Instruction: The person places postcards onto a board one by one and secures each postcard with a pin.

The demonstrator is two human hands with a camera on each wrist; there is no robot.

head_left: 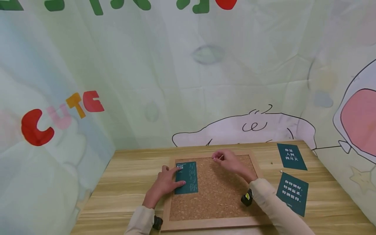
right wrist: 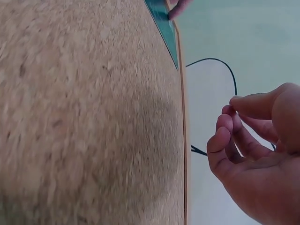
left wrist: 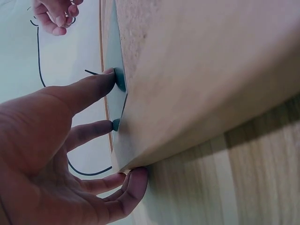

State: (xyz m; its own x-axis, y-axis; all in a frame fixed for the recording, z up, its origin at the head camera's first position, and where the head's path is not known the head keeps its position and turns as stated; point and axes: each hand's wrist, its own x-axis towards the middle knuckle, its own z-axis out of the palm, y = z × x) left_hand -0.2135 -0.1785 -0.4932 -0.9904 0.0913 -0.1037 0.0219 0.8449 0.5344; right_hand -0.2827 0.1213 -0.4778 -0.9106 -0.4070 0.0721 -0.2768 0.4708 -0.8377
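A cork board (head_left: 217,195) in a light wooden frame lies on the table. At its upper left is a dark green card (head_left: 189,178) with pale lettering. My left hand (head_left: 164,181) presses this card with the thumb and a fingertip, while other fingers touch the frame's outer edge in the left wrist view. Over the board's far edge, right of the card, my right hand (head_left: 230,161) holds thumb and forefinger pinched together. A tiny pale push pin (head_left: 214,158) shows at these fingertips; the fingers hide most of it.
Right of the board, two more green lettered cards (head_left: 291,156) (head_left: 293,193) lie on the wood-grain table (head_left: 126,186). A small pin-like thing (head_left: 281,171) rests between them, and a dark speck (head_left: 271,163) nearby. A printed curtain (head_left: 164,81) hangs behind the table.
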